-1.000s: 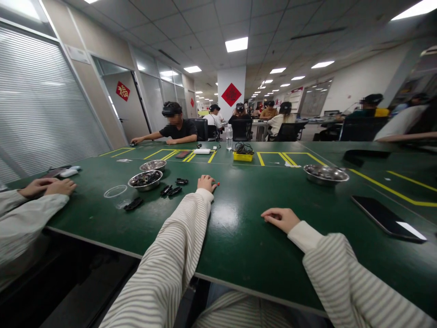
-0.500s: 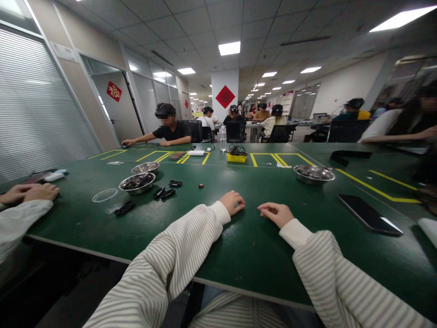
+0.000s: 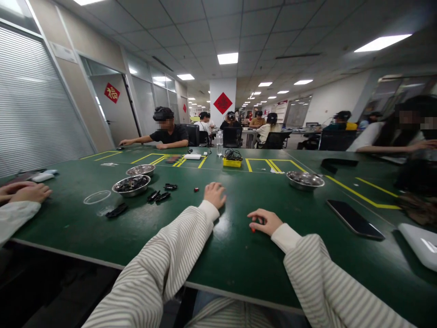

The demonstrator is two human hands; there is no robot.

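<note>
My left hand (image 3: pixel 215 195) is low over the green table (image 3: pixel 218 255), its fingers stretched forward and apart, with nothing visible in them. A small red piece (image 3: pixel 196 189) lies a short way to its left. My right hand (image 3: pixel 265 221) is curled, thumb and fingers closed round a small black and red piece (image 3: pixel 253 230); its kind is too small to make out. Farther left lie several black plastic parts (image 3: pixel 159 196), near a metal bowl (image 3: pixel 131 186) filled with similar dark parts. A single black part (image 3: pixel 116 211) rests by a clear plastic cup (image 3: pixel 102 207).
A second metal bowl (image 3: pixel 140 170) stands behind the filled one, and another bowl (image 3: pixel 305 181) is at right. A phone (image 3: pixel 355 218) lies right of my hands. A yellow box of cables (image 3: pixel 232 162) and a bottle (image 3: pixel 219 143) stand farther back. Another person's hands (image 3: pixel 29 192) rest at left.
My left hand has moved left and forward, and its fingers have spread. A black and red piece now shows in my right hand. The view has shifted slightly.
</note>
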